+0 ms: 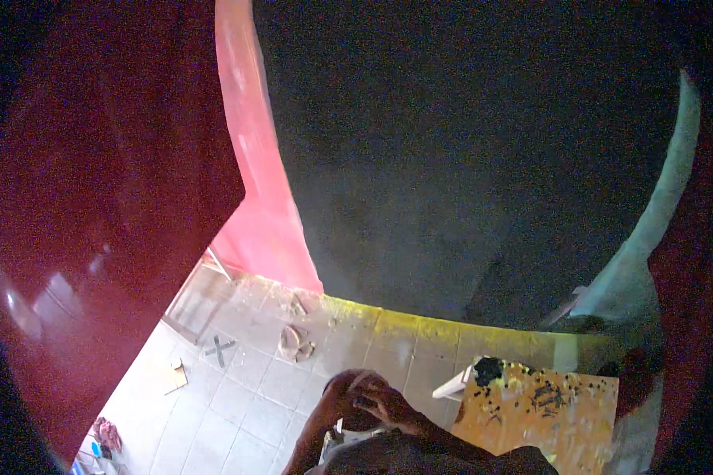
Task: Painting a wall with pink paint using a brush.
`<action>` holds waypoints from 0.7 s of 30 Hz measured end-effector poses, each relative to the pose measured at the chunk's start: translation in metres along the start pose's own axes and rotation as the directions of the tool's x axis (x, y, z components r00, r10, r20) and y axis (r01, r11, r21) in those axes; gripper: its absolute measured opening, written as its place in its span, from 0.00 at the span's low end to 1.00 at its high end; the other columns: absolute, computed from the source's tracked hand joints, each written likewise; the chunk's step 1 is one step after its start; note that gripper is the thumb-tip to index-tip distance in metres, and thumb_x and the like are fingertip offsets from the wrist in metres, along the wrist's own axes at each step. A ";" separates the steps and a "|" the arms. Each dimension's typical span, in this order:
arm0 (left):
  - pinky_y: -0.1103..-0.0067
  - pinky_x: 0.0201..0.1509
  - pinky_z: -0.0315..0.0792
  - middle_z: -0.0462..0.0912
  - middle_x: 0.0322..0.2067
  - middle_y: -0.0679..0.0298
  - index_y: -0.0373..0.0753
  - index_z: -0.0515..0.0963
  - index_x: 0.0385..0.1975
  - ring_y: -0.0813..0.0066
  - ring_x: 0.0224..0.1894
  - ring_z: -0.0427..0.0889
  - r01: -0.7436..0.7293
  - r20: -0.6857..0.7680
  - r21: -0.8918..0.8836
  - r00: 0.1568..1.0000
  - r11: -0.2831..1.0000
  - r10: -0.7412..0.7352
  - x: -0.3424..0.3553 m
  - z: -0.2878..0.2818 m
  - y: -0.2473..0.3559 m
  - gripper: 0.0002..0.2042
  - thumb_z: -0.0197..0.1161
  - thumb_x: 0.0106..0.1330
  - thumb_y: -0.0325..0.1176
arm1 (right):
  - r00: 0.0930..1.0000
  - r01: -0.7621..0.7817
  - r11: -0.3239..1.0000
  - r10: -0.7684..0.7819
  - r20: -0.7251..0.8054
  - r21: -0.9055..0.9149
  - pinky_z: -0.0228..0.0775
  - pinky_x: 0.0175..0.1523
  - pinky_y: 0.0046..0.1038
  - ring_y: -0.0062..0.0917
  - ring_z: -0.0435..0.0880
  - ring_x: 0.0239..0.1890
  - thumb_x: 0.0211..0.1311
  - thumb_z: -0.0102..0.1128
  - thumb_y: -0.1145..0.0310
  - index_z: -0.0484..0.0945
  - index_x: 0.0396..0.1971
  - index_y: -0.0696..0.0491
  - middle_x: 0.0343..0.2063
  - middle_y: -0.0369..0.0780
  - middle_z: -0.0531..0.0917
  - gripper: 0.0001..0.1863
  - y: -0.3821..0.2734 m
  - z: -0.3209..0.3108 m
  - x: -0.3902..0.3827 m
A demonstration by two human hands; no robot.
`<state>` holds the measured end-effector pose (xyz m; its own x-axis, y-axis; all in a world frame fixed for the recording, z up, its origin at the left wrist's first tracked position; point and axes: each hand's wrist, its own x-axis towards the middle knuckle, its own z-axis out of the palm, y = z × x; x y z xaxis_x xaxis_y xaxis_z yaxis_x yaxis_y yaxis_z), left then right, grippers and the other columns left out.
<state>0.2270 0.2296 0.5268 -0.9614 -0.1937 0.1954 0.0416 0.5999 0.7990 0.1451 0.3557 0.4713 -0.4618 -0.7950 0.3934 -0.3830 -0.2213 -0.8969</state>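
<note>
Two together, near centre: left hand (340, 389) and right hand (383, 402), fingers partly curled; can't tell if either holds anything. Spattered table (523, 412) near right, presumably for easy reach.

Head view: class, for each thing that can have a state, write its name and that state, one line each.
Left hand: bent inward; grip unclear
Right hand: bent inward, close to the left; grip unclear
Table: top splotched with black
Floor: tiled, yellow-stained along the dark wall
X mark: dark, flat on the floor
Cloth: crumpled
Red wall: glossy, showing reflections
</note>
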 end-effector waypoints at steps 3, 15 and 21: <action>0.73 0.51 0.64 0.72 0.43 0.56 0.36 0.69 0.44 0.64 0.46 0.71 0.177 0.032 -0.240 0.984 0.955 -0.174 0.003 0.000 0.030 0.16 0.53 0.54 0.28 | 0.985 -0.098 0.956 0.054 0.162 0.277 0.54 0.60 0.37 0.32 0.63 0.54 0.54 0.52 0.68 0.71 0.44 0.49 0.49 0.43 0.66 0.15 0.035 -0.002 -0.007; 0.72 0.57 0.57 0.69 0.48 0.57 0.37 0.66 0.49 0.61 0.52 0.65 0.103 0.063 -0.246 0.994 0.964 -0.091 -0.010 0.008 0.010 0.20 0.54 0.55 0.34 | 0.996 0.085 0.894 -0.061 0.068 -0.440 0.58 0.56 0.32 0.31 0.68 0.49 0.48 0.60 0.68 0.72 0.39 0.51 0.44 0.41 0.71 0.16 -0.013 0.000 -0.013; 0.73 0.51 0.62 0.72 0.45 0.54 0.36 0.68 0.45 0.62 0.48 0.70 0.094 -0.090 -0.242 0.989 0.966 -0.119 -0.018 0.006 0.028 0.19 0.57 0.52 0.31 | 0.948 -0.316 0.948 0.315 0.036 0.027 0.63 0.51 0.35 0.41 0.69 0.48 0.54 0.52 0.68 0.68 0.46 0.52 0.45 0.46 0.71 0.18 -0.033 0.001 -0.024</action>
<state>0.2441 0.2546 0.5422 -0.9312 -0.3326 0.1494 0.0156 0.3731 0.9277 0.1701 0.3815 0.4912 -0.5294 -0.8443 0.0829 -0.1953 0.0262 -0.9804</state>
